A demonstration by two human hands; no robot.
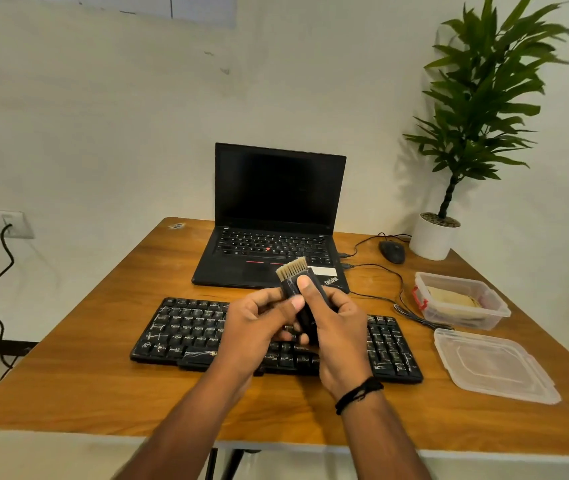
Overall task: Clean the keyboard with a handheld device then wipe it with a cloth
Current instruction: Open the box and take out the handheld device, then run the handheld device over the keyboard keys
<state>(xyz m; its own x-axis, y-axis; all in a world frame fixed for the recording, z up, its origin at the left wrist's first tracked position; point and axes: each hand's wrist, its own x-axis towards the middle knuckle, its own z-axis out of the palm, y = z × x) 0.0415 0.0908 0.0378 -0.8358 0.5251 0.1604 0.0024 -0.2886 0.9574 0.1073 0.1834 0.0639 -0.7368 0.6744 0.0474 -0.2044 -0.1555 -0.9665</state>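
The keyboard lies near the table's front edge, roughly centred, its black keys streaked with pale dust. Above its middle both hands hold the brush clear of the keys, bristles up and tilted toward the far edge. The right hand wraps the dark handle, thumb laid along its front, so this grip is clamped on the brush; the left hand pinches the handle's side with thumb and curled fingers, probably to ready or adjust the tool before sweeping, since the bristles point away from the keys and would need turning down. Behind the keyboard an open laptop stands with a dark screen. At the far right corner sit a mouse and a potted plant, their cables trailing toward the keyboard's right end. By the right edge an open box holds what looks like the cloth, its lid lying just in front. Nothing blocks the keys except the hands themselves.
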